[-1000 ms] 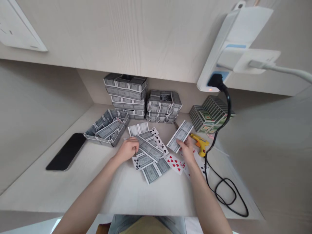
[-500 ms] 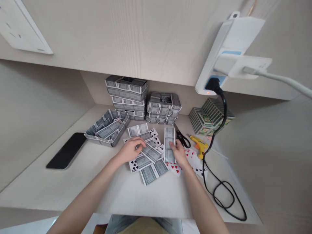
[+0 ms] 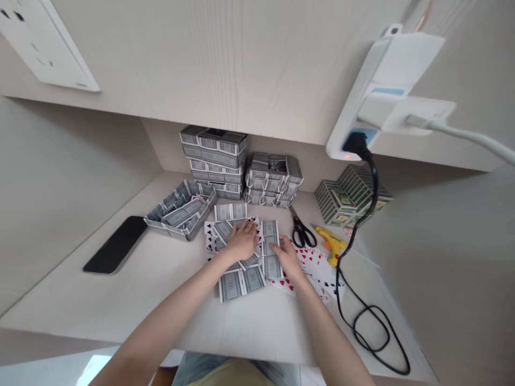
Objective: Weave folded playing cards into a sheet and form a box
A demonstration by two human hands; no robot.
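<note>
My left hand (image 3: 243,240) lies with fingers stretched over a loose pile of playing-card strips (image 3: 234,284), most of them showing grey patterned backs. Just to its right, my right hand (image 3: 288,255) grips the edge of a long strip of joined playing cards (image 3: 270,241), which stands lengthwise away from me. Beneath and beside the right hand spread face-up cards (image 3: 314,261) with red and black pips. Part of the pile is hidden under my left hand.
Behind stand stacked card boxes (image 3: 217,142) and a second stack (image 3: 273,177). At left are an open card tray (image 3: 169,230) and a black phone (image 3: 116,245). Scissors (image 3: 302,234), a yellow glue gun (image 3: 331,244) and a looped black cable (image 3: 372,327) lie at right.
My left hand has moved right and flattened its fingers onto the pile, pushing card strips leftward. My right hand has shifted slightly left with its strip, closer to the pile.
</note>
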